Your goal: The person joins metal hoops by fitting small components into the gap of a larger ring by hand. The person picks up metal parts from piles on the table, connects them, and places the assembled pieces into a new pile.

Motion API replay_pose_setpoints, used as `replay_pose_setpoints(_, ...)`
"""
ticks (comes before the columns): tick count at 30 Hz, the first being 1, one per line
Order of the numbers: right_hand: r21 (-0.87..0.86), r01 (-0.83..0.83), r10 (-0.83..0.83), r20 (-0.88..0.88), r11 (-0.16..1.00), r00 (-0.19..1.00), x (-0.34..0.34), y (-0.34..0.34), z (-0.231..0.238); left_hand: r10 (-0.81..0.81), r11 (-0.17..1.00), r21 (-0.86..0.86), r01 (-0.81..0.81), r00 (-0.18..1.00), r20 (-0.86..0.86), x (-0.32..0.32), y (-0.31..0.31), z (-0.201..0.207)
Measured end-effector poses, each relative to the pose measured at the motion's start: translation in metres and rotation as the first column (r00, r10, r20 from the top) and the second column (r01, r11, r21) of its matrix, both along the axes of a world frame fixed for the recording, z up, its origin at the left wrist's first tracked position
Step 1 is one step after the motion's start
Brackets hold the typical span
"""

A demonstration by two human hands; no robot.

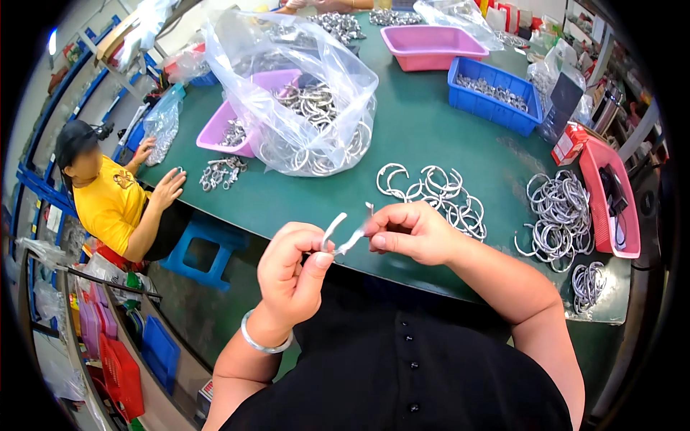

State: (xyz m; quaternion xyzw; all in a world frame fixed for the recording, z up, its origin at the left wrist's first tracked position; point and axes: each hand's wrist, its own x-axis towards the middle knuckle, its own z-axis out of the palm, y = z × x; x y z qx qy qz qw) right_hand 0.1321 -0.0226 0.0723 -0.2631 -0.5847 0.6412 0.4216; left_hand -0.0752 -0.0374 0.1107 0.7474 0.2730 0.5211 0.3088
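Observation:
Above the near table edge, my left hand [291, 269] pinches a silvery open metal ring [350, 243] between thumb and fingers. My right hand [413, 231] is closed at the ring's other end; a small blurred bit shows above its fingertips, too smeared to name. Just beyond my right hand lies a loose spread of similar silvery open rings [438, 188]. Farther right is a denser heap of rings [560, 215], with a smaller bunch [589, 286] near the table corner.
On the green table [410, 136] stand a clear plastic bag [316, 136] of rings, a pink tray [435, 49], a blue bin [496, 97] of small metal parts and a pink basket [611, 194]. At left a person in yellow [115, 201] handles small parts; a blue stool [201, 251] stands nearby.

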Motion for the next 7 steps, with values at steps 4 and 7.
replay_pose_setpoints(4,0.019,0.033,-0.035,0.142,0.999,0.989,-0.007,0.001,0.0,0.145,0.898,0.429,-0.097,0.986,-0.081,-0.008,0.017,0.056)
replay_pose_setpoints(7,0.074,0.024,-0.041,0.239,0.997,0.97,-0.015,0.004,0.0,0.241,0.752,0.636,-0.175,0.97,-0.018,0.005,0.052,0.093)
